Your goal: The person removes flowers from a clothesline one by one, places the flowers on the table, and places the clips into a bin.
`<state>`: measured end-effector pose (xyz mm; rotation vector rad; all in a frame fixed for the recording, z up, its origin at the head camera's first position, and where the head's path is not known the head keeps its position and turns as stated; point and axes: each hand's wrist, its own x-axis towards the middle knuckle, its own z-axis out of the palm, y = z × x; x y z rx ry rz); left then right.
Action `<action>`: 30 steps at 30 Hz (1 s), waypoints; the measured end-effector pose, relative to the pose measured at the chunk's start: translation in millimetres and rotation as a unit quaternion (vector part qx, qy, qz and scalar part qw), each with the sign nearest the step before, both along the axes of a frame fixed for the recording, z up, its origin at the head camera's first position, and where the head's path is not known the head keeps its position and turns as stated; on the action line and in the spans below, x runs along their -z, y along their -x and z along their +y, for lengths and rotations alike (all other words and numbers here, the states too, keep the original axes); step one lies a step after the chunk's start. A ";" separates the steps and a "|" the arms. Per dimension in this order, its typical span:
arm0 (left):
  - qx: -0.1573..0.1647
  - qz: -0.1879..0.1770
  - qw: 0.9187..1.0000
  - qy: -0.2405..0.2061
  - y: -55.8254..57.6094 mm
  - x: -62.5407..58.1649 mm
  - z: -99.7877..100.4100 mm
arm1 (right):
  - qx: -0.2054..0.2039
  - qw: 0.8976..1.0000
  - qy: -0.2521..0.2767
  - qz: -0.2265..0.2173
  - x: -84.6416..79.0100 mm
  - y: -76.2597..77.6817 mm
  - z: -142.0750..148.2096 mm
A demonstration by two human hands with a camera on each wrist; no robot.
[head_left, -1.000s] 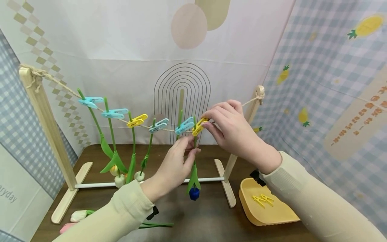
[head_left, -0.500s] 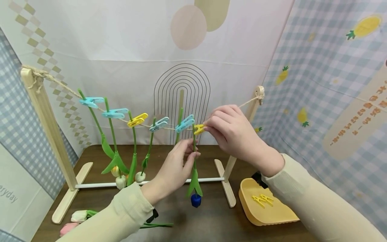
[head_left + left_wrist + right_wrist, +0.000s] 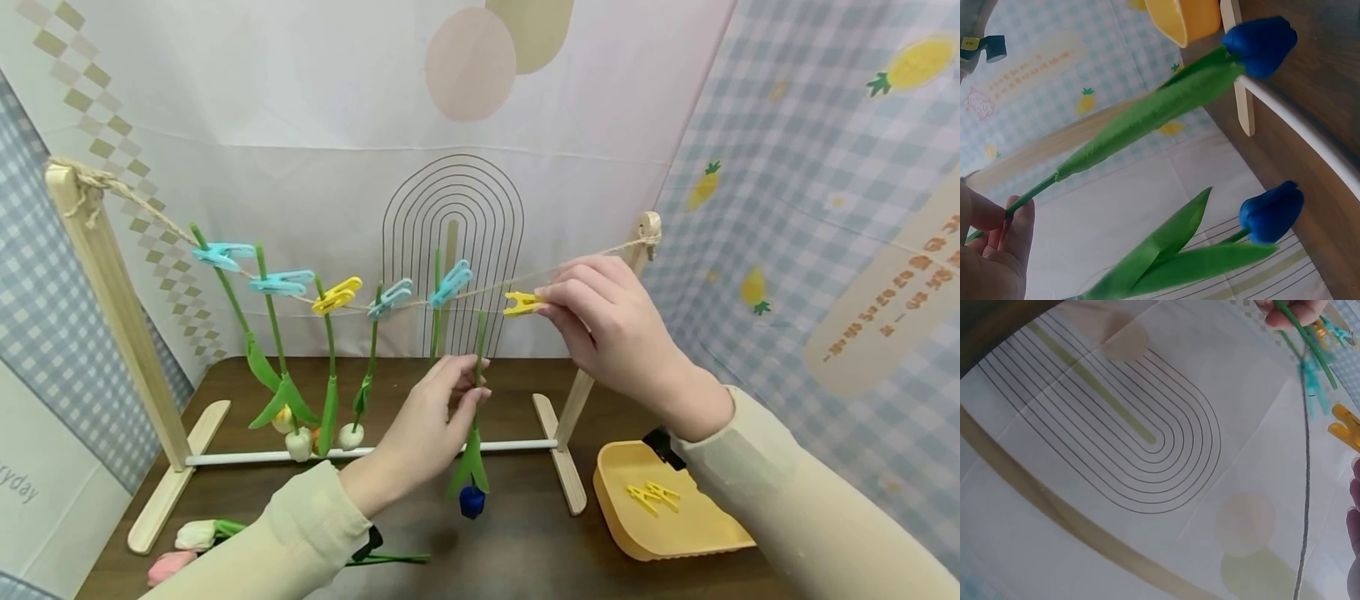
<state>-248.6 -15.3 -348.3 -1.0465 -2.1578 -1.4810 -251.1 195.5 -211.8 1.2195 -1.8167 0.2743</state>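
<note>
Gap between pinched clothespin (image 3: 521,304) and stem (image 3: 480,340)

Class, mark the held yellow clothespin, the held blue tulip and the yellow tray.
Held yellow clothespin (image 3: 528,304), head view: its exposed body.
Held blue tulip (image 3: 1147,119), left wrist view: a green leaf.
Yellow tray (image 3: 678,533), head view: bare floor.

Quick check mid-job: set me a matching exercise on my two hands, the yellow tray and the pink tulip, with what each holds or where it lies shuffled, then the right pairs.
Column one
1. Left hand
2. Right hand
3. Yellow tray
4. Pink tulip

Column two
A. Pinches a yellow peg
B. Lies at the lower left of the head view, beside a white tulip
C. Pinches the green stem of a blue tulip
D. Holds two visible yellow pegs

Right pairs: 1-C, 2-A, 3-D, 4-B.
</note>
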 end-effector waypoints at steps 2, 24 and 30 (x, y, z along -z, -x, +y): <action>0.001 0.003 1.000 -0.002 -0.2 1.1 -2.2 | -0.002 1.000 -0.002 0.006 0.6 -0.5 2.4; -0.008 -0.004 1.000 0.020 -4.1 10.7 -29.9 | 0.075 0.986 -0.041 -0.142 49.4 3.3 31.8; -0.010 0.011 0.999 0.033 -4.6 14.1 -37.9 | 0.136 0.964 -0.068 -0.218 57.5 4.9 38.5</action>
